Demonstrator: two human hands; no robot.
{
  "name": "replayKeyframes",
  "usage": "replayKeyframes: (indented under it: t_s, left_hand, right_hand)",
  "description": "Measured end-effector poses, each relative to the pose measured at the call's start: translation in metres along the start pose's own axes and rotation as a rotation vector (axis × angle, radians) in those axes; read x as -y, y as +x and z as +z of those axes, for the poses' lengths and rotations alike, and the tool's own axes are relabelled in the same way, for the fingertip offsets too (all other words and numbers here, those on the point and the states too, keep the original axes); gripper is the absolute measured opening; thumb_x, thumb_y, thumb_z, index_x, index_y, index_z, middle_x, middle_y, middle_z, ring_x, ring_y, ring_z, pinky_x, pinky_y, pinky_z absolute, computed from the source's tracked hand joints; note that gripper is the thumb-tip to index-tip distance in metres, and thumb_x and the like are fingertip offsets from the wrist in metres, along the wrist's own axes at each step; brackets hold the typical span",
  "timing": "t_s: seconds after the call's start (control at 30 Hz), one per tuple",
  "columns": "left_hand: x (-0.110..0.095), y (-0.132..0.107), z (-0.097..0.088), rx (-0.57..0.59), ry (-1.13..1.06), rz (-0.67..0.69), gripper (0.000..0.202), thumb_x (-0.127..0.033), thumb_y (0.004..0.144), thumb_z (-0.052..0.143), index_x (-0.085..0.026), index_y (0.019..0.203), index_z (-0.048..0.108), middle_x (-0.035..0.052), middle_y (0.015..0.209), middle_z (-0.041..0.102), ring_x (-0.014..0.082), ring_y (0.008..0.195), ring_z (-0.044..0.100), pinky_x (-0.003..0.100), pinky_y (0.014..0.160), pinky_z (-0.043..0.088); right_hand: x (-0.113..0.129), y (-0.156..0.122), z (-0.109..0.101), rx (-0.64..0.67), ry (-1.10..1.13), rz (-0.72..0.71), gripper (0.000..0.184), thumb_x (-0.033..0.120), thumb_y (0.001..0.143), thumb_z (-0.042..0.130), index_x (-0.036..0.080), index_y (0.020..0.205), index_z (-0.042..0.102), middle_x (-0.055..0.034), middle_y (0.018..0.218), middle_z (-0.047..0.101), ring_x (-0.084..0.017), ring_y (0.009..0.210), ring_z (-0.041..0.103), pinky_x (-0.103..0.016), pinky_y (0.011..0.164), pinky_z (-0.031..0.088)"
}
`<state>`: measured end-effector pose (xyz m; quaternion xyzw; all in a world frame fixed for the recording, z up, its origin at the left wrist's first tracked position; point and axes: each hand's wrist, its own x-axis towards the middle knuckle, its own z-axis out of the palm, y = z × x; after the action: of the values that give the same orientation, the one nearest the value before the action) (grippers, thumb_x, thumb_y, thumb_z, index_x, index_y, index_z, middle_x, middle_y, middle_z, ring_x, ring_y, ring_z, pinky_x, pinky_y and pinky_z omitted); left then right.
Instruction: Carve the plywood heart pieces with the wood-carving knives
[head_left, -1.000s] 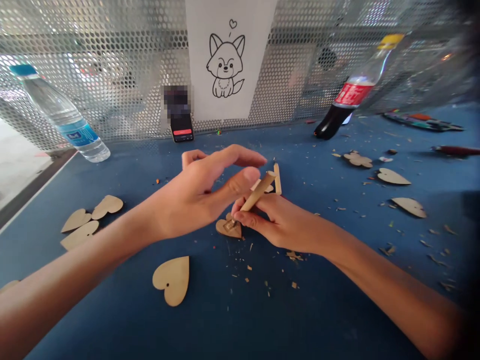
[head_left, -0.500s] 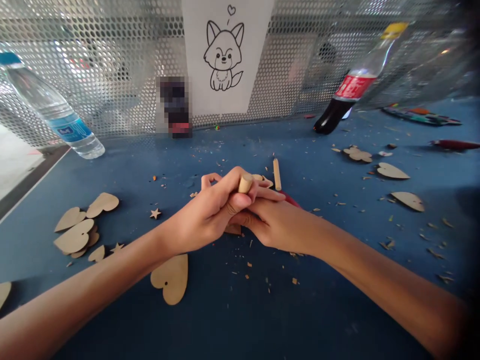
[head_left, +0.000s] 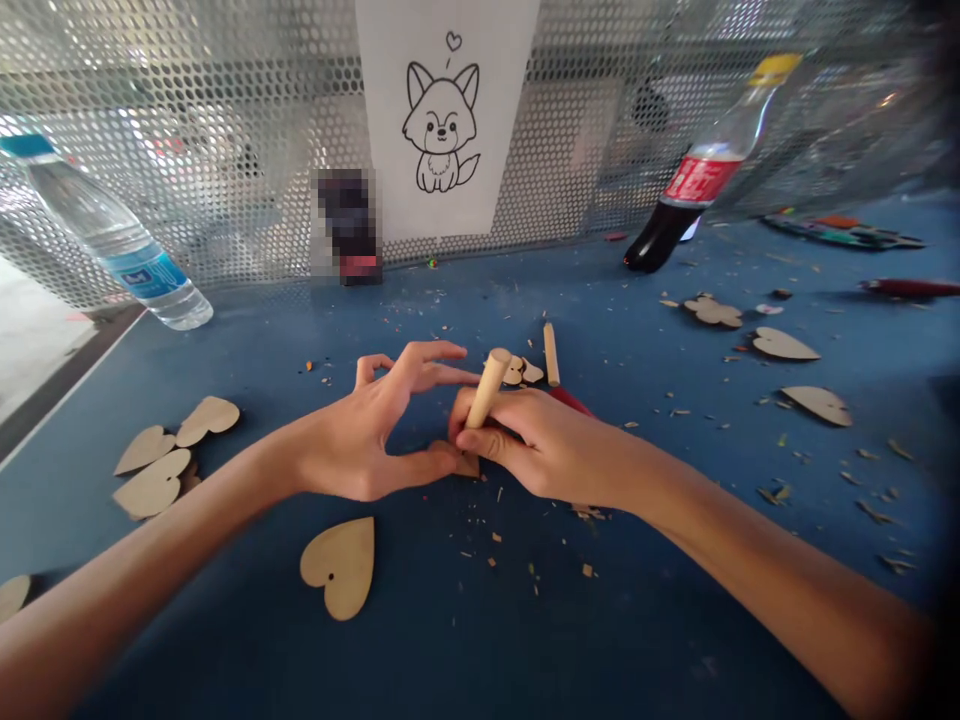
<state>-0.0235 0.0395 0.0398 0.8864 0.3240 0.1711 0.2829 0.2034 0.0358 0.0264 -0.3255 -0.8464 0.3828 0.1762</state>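
Nearest to the person, a large flat pale wooden heart with a small hole [head_left: 339, 570] lies on the dark blue counter [head_left: 525, 650], apart from both hands, perhaps so that it does not disturb them. A little farther, small light brown wood chips [head_left: 587, 570] are scattered. Next, a small flat brown wooden piece [head_left: 469, 465] lies on the counter between the hands, mostly covered by them. The left hand [head_left: 356, 435] has its fingers spread apart, and its thumb seems to touch the edge of this piece, which I judge is for keeping it steady. The right hand [head_left: 544, 437] has its fingers clamped on a round pale wooden stick [head_left: 489, 385], which stands nearly upright; the grip is low, probably because this gives better control of the lower end. That end is hidden, so I cannot tell what it touches. Just behind the right hand, a second, thinner-looking wooden stick [head_left: 551, 355] lies on the counter, near a dark red object [head_left: 572, 401] that is partly hidden. At the far edge, a white paper with a black fox drawing [head_left: 442, 130] is against the grey perforated metal panel [head_left: 585, 150], facing the person, probably to be easily seen.
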Motion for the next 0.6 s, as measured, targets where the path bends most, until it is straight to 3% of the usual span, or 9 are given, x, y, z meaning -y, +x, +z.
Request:
replayKeyframes:
  t_s: [0.13, 0.27, 0.43, 0.6]
  left_hand:
    - [0.002, 0.002, 0.001, 0.082, 0.066, 0.005, 0.075, -0.032, 0.088, 0.067, -0.025, 0.147, 0.02, 0.0154, 0.14, 0.056, 0.0343, 0.129, 0.05, 0.062, 0.109, 0.023]
    - [0.008, 0.004, 0.007, 0.107, 0.07, -0.015, 0.061, -0.031, 0.091, 0.063, -0.026, 0.142, 0.03, 0.0126, 0.137, 0.058, 0.0316, 0.127, 0.052, 0.056, 0.11, 0.025]
    - [0.015, 0.006, 0.009, 0.131, -0.001, -0.111, 0.061, -0.043, 0.09, 0.063, -0.026, 0.141, 0.033, 0.0127, 0.141, 0.054, 0.0324, 0.127, 0.05, 0.056, 0.11, 0.026]
    - [0.016, 0.005, 0.009, 0.127, -0.044, -0.147, 0.064, -0.04, 0.089, 0.064, -0.025, 0.142, 0.033, 0.0137, 0.147, 0.045, 0.0328, 0.127, 0.048, 0.056, 0.109, 0.03]
  right_hand:
    - [-0.001, -0.003, 0.0, -0.024, 0.017, 0.031, 0.027, 0.04, 0.104, 0.043, 0.02, 0.094, 0.059, -0.004, 0.086, 0.066, -0.019, 0.08, 0.059, -0.033, 0.074, 0.044]
    - [0.004, 0.001, 0.003, -0.051, -0.053, 0.024, 0.026, 0.04, 0.102, 0.047, 0.02, 0.089, 0.058, -0.001, 0.077, 0.063, -0.016, 0.07, 0.057, -0.031, 0.067, 0.041]
    - [0.009, 0.009, 0.003, -0.038, -0.092, -0.01, 0.026, 0.039, 0.099, 0.055, 0.018, 0.086, 0.064, -0.0014, 0.078, 0.067, -0.014, 0.067, 0.058, -0.028, 0.064, 0.039]
    - [0.009, 0.015, 0.004, -0.03, -0.139, 0.025, 0.029, 0.043, 0.098, 0.056, 0.018, 0.086, 0.066, 0.0008, 0.068, 0.061, -0.012, 0.057, 0.05, -0.027, 0.058, 0.034]
